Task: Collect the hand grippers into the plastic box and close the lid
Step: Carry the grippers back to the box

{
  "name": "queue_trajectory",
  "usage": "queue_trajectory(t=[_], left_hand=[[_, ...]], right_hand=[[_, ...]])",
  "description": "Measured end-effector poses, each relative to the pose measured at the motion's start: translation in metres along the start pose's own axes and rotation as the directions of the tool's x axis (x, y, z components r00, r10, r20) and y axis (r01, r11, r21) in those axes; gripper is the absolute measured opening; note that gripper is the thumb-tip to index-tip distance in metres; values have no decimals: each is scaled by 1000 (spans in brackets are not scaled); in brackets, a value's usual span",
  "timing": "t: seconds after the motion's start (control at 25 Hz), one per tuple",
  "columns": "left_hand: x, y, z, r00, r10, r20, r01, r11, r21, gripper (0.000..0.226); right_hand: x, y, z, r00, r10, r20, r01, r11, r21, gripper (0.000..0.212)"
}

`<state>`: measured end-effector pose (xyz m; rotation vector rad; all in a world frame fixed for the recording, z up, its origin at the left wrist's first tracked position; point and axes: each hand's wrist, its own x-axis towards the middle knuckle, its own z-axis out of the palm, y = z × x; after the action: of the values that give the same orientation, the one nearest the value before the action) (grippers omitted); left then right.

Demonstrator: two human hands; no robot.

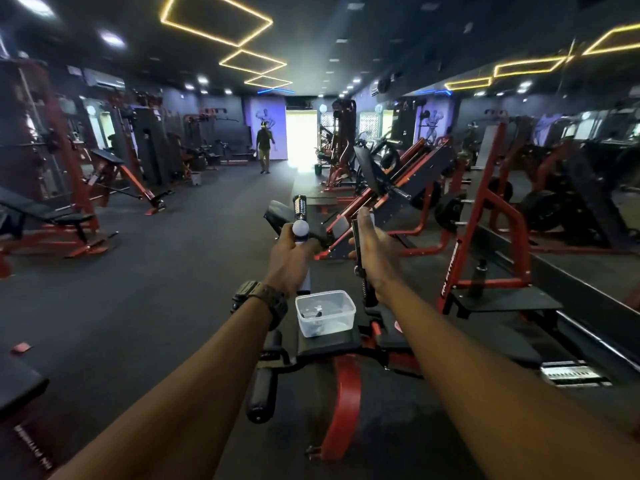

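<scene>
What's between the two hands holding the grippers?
In the head view, nothing lies between the left hand and right hand. The plastic box sits on the bench below the gap.

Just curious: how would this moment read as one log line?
left hand: holds hand gripper | right hand: holds second gripper | plastic box: open on bench

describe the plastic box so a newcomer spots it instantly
Start at the red-framed gym machine directly ahead of the person, between their outstretched arms. On its black pad sits the plastic box, below the left hand. It is the only clear, pale container there, open-topped, among dark padding and red steel.
</scene>
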<state>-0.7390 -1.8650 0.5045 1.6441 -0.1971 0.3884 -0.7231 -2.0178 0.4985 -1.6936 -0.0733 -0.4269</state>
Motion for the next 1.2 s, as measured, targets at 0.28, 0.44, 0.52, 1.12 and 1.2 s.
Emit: queue_trajectory(t=[0.28, 0.44, 0.52, 1.12, 1.2], left_hand=[[152, -76, 32, 998, -55, -32, 57, 996, 68, 42], [241, -142, 47, 995, -97, -5, 97, 994, 55, 22], [273, -171, 49, 994, -104, -16, 105, 992, 69, 16], [411, -414, 80, 878, -477, -41, 473, 851, 229, 15], [411, -446, 92, 848, -527, -57, 523, 815, 251, 19]], right_hand=[[154, 69, 45, 997, 72, 3, -72, 997, 28, 86], [239, 119, 73, 994, 109, 7, -109, 994, -16, 71], [273, 140, 87, 991, 131, 5, -131, 991, -41, 67], [446, 390, 180, 892, 409, 190, -402, 912, -76, 54], [454, 439, 184, 865, 462, 196, -442, 886, -139, 57]])
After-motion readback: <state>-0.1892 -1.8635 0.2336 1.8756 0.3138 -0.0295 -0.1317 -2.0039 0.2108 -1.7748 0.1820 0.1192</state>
